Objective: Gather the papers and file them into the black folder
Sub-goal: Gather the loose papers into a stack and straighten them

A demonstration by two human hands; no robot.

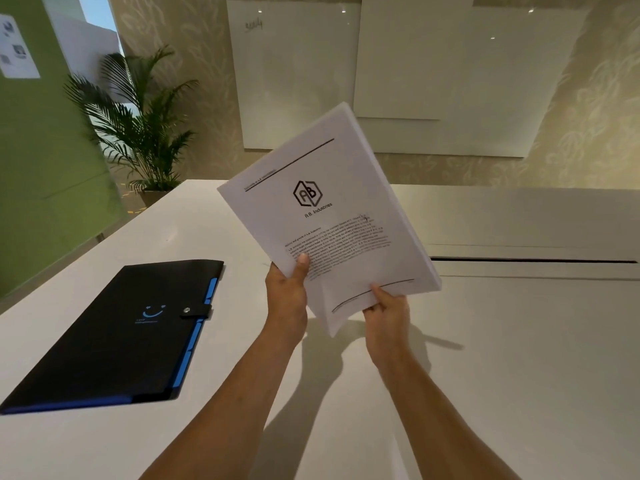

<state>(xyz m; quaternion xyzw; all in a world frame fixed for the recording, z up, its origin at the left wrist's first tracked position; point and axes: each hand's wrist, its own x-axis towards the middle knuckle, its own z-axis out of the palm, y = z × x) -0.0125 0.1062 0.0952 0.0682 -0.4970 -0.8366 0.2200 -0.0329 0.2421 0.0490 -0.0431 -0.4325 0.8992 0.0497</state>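
Both hands grip the paper stack (pixel 329 216) aloft at centre frame: the left hand (pixel 285 292) pinches its lower-left edge, the right hand (pixel 386 308) its bottom edge. The black folder (pixel 114 334) lies snapped shut on the counter (pixel 519 341) at lower left, nearer the left hand, its long axis running diagonally.
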